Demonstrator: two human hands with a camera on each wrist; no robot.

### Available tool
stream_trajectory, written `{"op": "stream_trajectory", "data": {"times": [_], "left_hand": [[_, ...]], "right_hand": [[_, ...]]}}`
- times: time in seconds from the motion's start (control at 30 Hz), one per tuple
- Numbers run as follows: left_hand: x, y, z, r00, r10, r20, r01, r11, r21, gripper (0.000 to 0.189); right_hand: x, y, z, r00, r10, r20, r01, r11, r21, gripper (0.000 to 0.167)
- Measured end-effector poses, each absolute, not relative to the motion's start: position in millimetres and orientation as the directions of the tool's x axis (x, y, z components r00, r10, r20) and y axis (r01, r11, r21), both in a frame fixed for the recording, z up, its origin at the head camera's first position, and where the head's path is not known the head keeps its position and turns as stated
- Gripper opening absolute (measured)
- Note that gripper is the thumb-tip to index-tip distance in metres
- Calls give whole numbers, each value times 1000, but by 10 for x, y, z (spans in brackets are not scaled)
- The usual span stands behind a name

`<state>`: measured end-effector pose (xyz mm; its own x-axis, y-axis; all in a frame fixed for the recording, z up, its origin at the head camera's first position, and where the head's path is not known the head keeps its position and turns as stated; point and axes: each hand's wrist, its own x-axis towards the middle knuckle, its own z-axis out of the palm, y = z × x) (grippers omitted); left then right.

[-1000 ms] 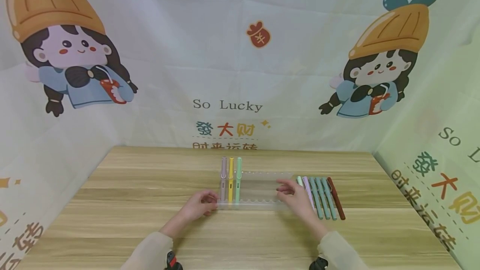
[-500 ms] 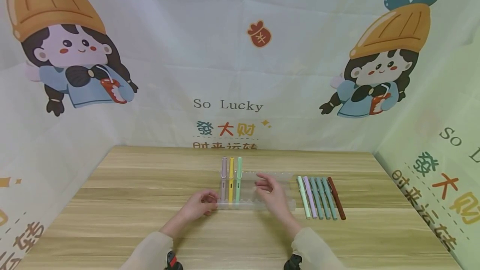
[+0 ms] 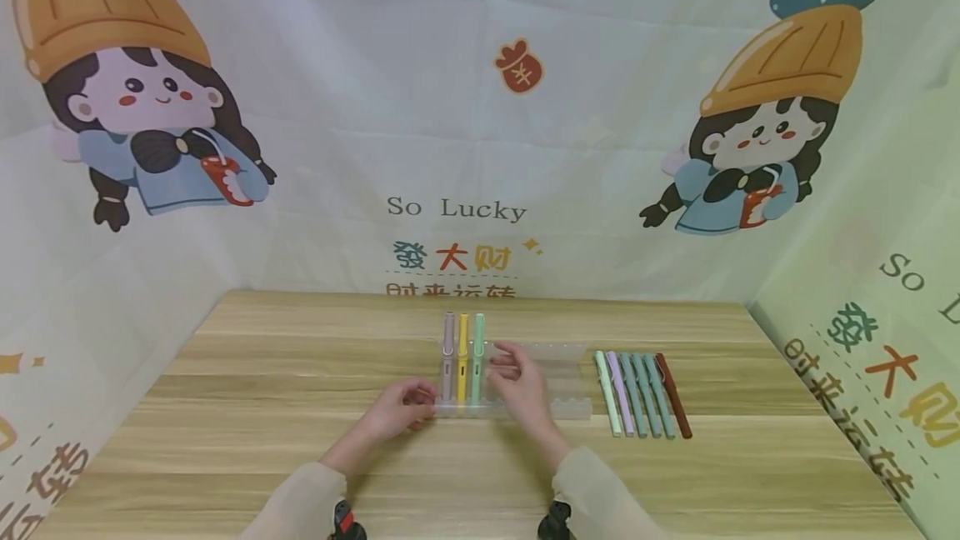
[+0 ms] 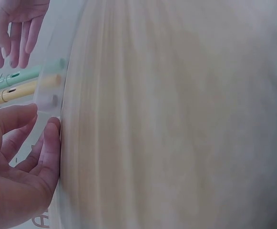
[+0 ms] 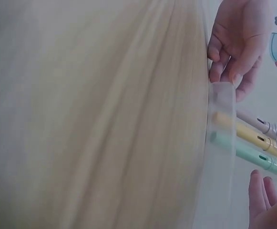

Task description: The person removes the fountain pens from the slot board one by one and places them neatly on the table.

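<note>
A clear rack with scalloped edges lies on the table, holding a mauve pen, a yellow pen and a mint green pen side by side at its left end. My left hand pinches the rack's left front corner, thumb on the near wall. My right hand hovers over the rack just right of the mint pen, fingers loosely extended and holding nothing. In the right wrist view, the thumb of the right hand appears close to the mint pen's cap; whether it touches cannot be told.
Right of the rack lies a row of capped pens: a pale green pen, a lilac pen, several teal pens and a dark red pen. A printed cloth hangs behind the wooden table.
My right hand has moved left across the rack, from its right end to beside the mint pen, uncovering the pale green pen. The left hand has stayed at the corner.
</note>
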<state>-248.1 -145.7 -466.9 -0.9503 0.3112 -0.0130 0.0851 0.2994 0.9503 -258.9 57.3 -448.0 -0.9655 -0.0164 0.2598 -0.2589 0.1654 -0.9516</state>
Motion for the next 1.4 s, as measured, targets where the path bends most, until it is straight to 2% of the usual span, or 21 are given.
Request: {"op": "stream_trajectory", "data": {"times": [0.7,1.07,1.4], "left_hand": [[-2492,-1462,-4678,-950,313,-13,85,300,950,19],[-2475,-1454,-4646,-949,314,-17,85,308,948,18],[-2408,-1424,-4532,-945,328,1,107,304,947,18]], "right_hand": [[-2674,409,-4510,-974,-30,225,-226,217,-949,57],[-2698,400,-4511,-970,-29,243,-243,226,-943,57],[-2599,442,-4189,-950,-19,312,-311,159,-937,54]]}}
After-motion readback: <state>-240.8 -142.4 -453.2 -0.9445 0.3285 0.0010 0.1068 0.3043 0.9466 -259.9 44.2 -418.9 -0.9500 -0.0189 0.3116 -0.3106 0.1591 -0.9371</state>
